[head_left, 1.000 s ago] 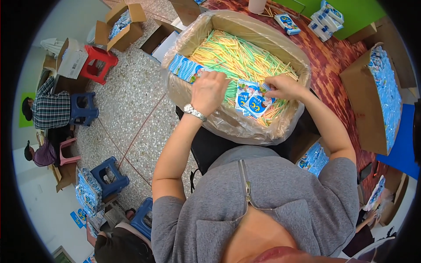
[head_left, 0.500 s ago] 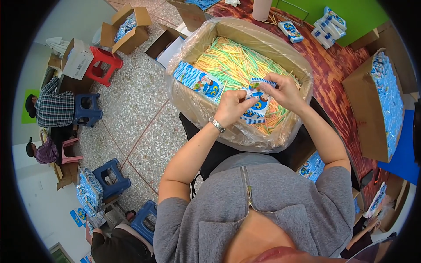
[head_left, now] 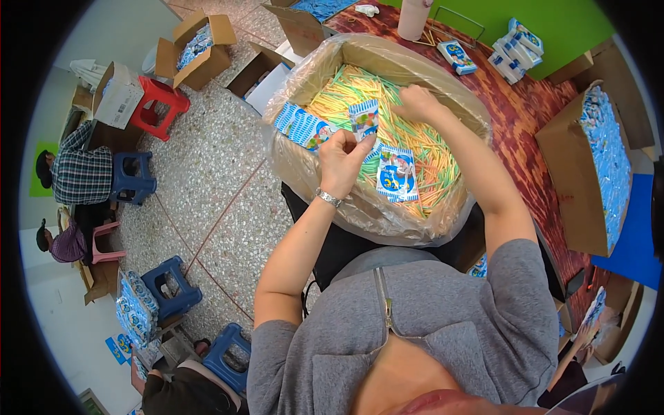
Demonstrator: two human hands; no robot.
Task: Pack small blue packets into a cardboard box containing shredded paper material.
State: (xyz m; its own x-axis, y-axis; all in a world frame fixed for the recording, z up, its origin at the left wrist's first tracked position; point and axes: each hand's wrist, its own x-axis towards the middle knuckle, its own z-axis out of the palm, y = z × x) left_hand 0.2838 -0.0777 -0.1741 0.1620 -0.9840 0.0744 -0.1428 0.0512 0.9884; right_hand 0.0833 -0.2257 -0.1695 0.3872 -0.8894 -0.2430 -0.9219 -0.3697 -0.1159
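A large plastic-lined cardboard box (head_left: 477, 121) in front of me holds many thin yellow, green and orange sticks (head_left: 432, 166). My left hand (head_left: 340, 162) pinches the lower end of a small blue-and-white printed packet (head_left: 364, 116) above the sticks. My right hand (head_left: 418, 105) is at the far side of the box, its fingers curled down against the sticks; whether they grip any is hidden. Another such packet (head_left: 397, 174) lies on the sticks between my forearms. A longer striped strip of packets (head_left: 299, 124) rests at the box's left side, partly behind my left hand.
On the red-brown patterned table (head_left: 512, 124) stand a pale cup (head_left: 413, 19) and stacked small packs (head_left: 515, 52). A tall carton of blue packets (head_left: 574, 166) is at the right. Stools, including a red one (head_left: 158, 107), and other people (head_left: 86, 166) are to the left.
My hands have parted. The left moved slightly left with a packet; the right let go and reached to the far sticks. A packet now lies loose on the sticks.
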